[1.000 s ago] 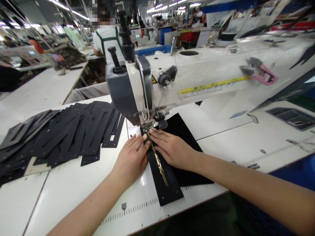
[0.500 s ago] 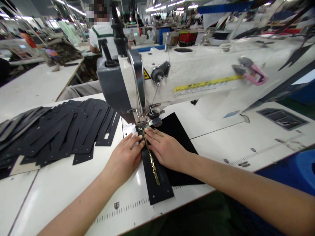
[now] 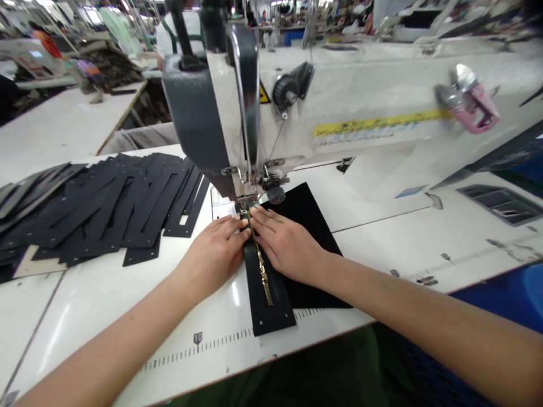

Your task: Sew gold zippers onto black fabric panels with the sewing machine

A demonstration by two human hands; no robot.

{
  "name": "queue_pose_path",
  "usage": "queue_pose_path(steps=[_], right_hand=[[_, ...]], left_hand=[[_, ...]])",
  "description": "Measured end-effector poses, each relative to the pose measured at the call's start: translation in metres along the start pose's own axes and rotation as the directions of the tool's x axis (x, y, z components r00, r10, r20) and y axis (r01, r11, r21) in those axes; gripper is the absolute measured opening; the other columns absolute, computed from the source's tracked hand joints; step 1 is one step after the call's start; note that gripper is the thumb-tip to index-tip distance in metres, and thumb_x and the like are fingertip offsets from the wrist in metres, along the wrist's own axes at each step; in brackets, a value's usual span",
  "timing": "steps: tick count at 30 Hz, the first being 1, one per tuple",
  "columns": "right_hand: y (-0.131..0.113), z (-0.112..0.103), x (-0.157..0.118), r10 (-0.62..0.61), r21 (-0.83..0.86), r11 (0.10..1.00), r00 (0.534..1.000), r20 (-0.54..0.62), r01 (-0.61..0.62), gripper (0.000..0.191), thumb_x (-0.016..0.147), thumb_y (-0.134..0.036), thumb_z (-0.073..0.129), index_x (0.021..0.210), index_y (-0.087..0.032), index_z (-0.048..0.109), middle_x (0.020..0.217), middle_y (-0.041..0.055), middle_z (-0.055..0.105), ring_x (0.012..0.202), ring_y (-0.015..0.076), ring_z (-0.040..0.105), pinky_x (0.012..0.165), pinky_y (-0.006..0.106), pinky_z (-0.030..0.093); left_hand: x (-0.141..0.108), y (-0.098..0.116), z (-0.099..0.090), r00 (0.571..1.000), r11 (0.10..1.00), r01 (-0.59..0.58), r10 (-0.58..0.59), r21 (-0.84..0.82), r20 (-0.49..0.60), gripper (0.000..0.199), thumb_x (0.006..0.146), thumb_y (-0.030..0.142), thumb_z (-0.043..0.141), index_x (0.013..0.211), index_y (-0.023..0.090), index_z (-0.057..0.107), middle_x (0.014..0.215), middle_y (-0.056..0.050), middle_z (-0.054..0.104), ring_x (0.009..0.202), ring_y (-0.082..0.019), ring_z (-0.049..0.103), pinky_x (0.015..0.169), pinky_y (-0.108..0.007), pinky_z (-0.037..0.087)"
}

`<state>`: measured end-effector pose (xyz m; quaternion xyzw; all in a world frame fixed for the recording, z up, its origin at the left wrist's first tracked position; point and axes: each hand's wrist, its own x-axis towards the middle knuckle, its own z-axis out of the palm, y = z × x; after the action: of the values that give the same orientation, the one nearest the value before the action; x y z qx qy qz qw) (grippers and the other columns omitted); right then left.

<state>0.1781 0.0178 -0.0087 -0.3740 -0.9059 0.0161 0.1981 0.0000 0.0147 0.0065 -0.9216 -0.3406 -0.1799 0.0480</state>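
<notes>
A black strip with small holes at its near end lies under the sewing machine's presser foot. Down its middle runs a gold zipper with a metal pull. Beneath and right of the strip is a larger black panel. My left hand rests with fingers out and its fingertips and thumb on the strip's left edge, just before the foot. Flat on the strip and panel, my right hand has its fingertips beside the zipper near the needle. The fingers hide part of the strip.
Left of the machine lies a spread pile of black slotted pieces. The white machine arm crosses above the table, with pink-handled snips on it. A person in white is behind the machine.
The camera view has dipped and come closer to the machine. The strip's near end sits slightly nearer the presser foot; both hands keep nearly the same place on it.
</notes>
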Motion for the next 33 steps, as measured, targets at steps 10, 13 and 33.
queue_pose_path(steps=[10, 13, 33], right_hand=[[0.011, -0.001, 0.01, -0.073, 0.056, 0.995, 0.995, -0.074, 0.077, 0.033, 0.088, -0.014, 0.035, 0.113, -0.003, 0.055, 0.119, 0.0171, 0.054, 0.114, 0.0225, 0.047, 0.099, 0.038, 0.039], [0.002, -0.011, 0.002, -0.053, 0.116, 0.991, 0.996, -0.067, 0.06, 0.028, 0.088, -0.017, 0.041, 0.109, -0.009, 0.056, 0.12, 0.0145, 0.052, 0.117, 0.0234, 0.043, 0.1, 0.042, 0.036], [-0.029, -0.03, 0.006, 0.221, 0.21, 0.945, 0.962, 0.158, -0.251, 0.019, 0.068, -0.013, 0.053, 0.087, -0.015, 0.051, 0.084, 0.0056, 0.056, 0.076, 0.0183, 0.053, 0.068, 0.03, 0.043]], left_hand=[[0.004, -0.004, 0.002, 0.996, 0.996, 0.091, -0.091, 0.01, -0.023, 0.025, 0.075, 0.007, 0.045, 0.094, 0.009, 0.061, 0.094, -0.014, 0.06, 0.096, -0.025, 0.056, 0.086, -0.041, 0.05], [0.003, -0.003, 0.002, 0.993, 0.993, 0.118, -0.117, 0.006, -0.03, 0.026, 0.075, 0.006, 0.044, 0.095, 0.008, 0.06, 0.097, -0.015, 0.06, 0.099, -0.026, 0.054, 0.088, -0.042, 0.048], [-0.021, 0.027, -0.003, 0.979, 0.981, 0.187, -0.191, -0.052, -0.069, 0.027, 0.074, 0.008, 0.05, 0.098, 0.012, 0.058, 0.103, -0.011, 0.063, 0.103, -0.023, 0.056, 0.097, -0.044, 0.042]])
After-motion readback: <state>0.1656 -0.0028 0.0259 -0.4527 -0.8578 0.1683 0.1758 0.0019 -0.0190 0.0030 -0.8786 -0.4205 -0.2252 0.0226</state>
